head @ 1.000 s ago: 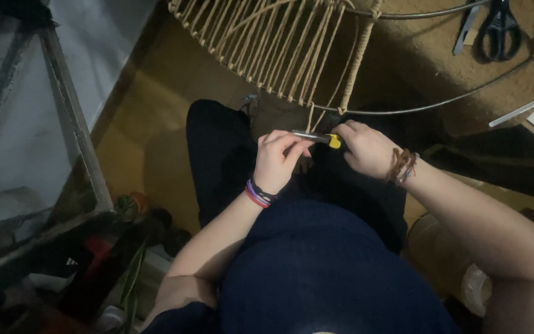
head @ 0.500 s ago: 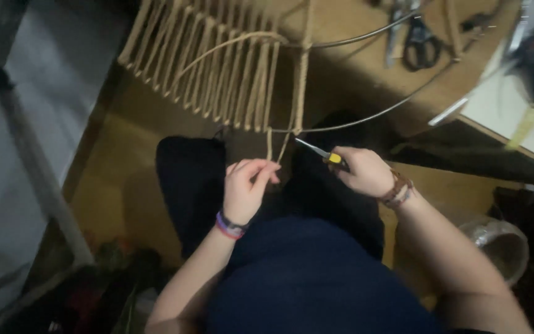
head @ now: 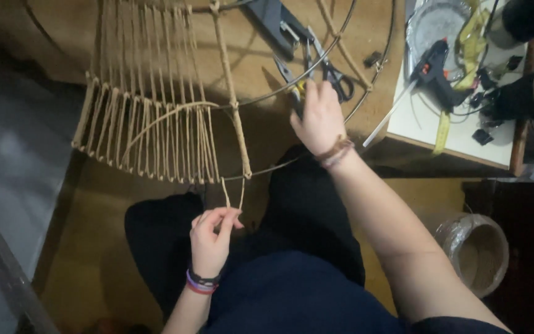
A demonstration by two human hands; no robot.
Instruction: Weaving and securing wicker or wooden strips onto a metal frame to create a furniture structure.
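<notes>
The fingers [head: 220,218] of the left hand [head: 210,242] are pinched shut on the two loose ends of a tan cord [head: 233,193], which run up to a knot at the lower edge of a wire frame [head: 292,80]. That hand sits low over the person's dark lap, with coloured bands around its wrist. Up and to the left, the frame carries a fan of woven cord strands [head: 146,133] stretched between its wires, and one wrapped upright spoke [head: 230,99] rises from the knot.

Further right, the right hand [head: 319,117] reaches out over the wooden counter [head: 261,124] and is closed on a small tool with a yellow part [head: 296,93]; how firmly it grips I cannot tell. Just beside it lie black-handled scissors [head: 335,74], and grey pliers [head: 276,21] rest beyond them.

To the far right, a white board [head: 415,127] holds a black glue gun [head: 434,71], a foil dish [head: 437,25] and yellow tape. Below it, on the floor, stands a roll wrapped in clear film [head: 474,250].
</notes>
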